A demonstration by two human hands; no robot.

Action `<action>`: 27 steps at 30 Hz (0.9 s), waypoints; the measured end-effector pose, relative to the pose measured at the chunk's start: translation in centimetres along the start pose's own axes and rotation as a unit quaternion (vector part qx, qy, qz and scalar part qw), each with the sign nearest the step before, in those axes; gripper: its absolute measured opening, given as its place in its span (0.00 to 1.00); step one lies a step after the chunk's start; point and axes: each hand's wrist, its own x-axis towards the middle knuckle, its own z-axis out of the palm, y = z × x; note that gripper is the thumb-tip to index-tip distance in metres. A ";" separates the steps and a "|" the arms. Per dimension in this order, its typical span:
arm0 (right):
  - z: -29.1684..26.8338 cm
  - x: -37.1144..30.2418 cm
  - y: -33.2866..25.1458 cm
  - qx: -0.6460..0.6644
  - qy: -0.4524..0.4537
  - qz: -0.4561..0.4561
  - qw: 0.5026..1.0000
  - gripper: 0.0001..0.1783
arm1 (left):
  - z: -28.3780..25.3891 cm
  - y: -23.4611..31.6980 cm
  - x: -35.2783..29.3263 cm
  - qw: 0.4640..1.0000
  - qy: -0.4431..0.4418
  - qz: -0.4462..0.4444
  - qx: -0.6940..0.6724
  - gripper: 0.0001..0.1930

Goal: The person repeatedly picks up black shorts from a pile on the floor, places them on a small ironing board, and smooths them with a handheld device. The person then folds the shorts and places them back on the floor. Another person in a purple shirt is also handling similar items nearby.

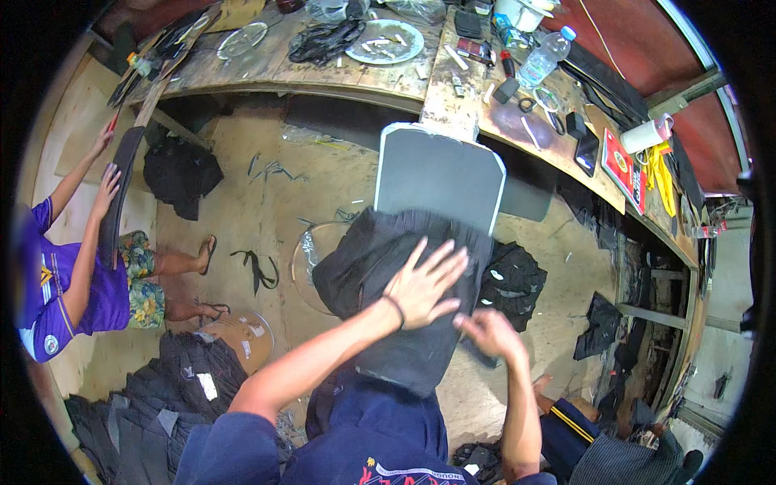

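Observation:
A black garment is pulled over the near part of a narrow dark grey board with a pale rim, which juts toward me from the workbench. My left hand lies flat on the cloth, fingers spread. At the board's right edge, my right hand is closed, its thumb toward the garment. A blurred dark piece shows under its fingers; I cannot tell whether it is part of the garment. The garment's near end hangs close to my body.
The workbench carries a plate, a water bottle and a phone. Black cloth heaps lie lower left, more cloth right of the board. A person in purple works at left; another person's leg shows lower right.

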 end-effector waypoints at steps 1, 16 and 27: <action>-1.9 2.2 0.9 0.035 0.089 -0.060 0.994 0.35 | 0.7 -2.0 3.1 0.999 0.051 0.007 0.012 0.45; -4.8 3.6 -1.3 -0.040 0.161 0.054 0.985 0.49 | -9.0 -3.1 14.2 0.895 -0.335 -0.020 0.294 0.26; 7.4 3.2 -7.7 -0.037 0.447 -0.260 0.855 0.34 | -3.4 -11.7 11.7 0.934 0.329 0.075 0.121 0.34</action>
